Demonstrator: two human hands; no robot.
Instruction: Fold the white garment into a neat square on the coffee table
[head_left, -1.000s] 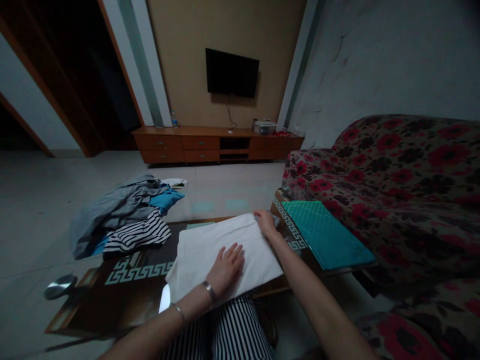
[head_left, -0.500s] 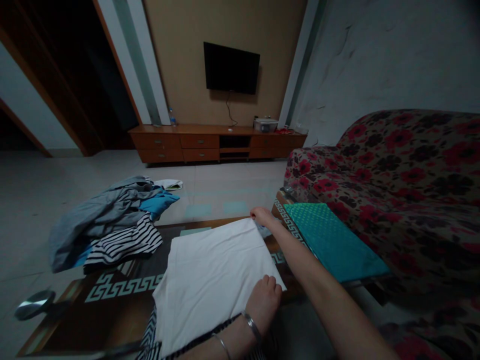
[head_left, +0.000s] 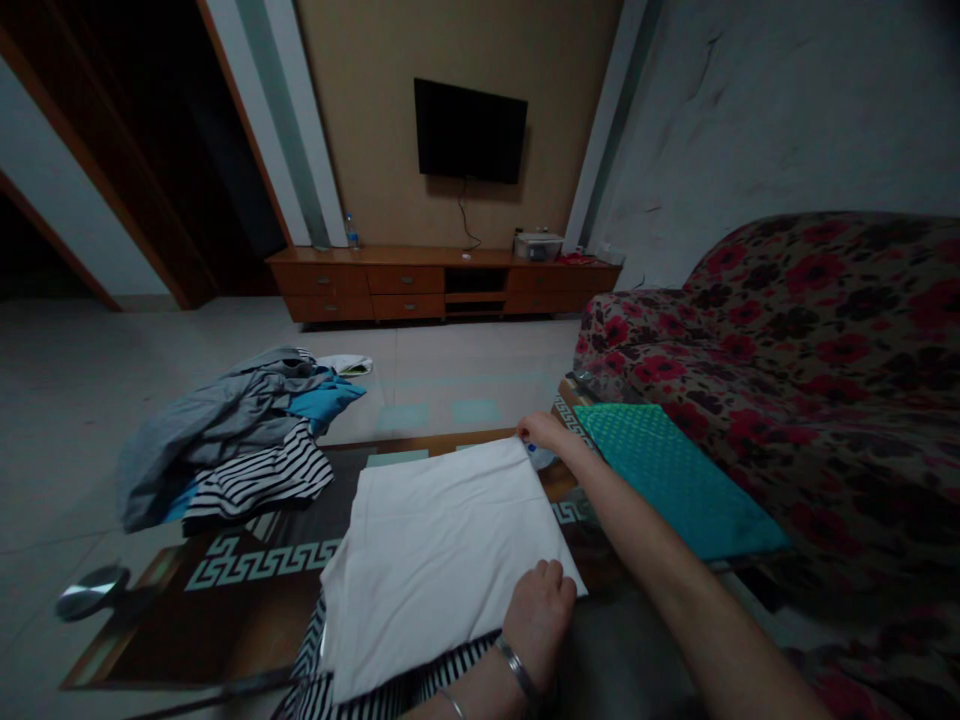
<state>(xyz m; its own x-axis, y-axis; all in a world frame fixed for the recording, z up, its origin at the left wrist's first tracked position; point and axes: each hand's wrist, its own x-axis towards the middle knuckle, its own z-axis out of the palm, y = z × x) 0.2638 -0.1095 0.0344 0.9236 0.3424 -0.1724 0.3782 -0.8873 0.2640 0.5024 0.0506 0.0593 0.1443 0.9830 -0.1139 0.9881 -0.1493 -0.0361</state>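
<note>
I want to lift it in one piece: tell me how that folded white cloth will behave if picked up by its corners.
The white cloth is probably floppy: its near edge already droops off the table. It looks thin, so likely light. Held only where the left hand and right hand grip, its middle would probably sag.

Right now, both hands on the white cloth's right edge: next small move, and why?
Probably fold that edge leftward. The left hand grips the near right corner of the white cloth, the right hand the far right corner, and the cloth lies flat on the table.
</note>
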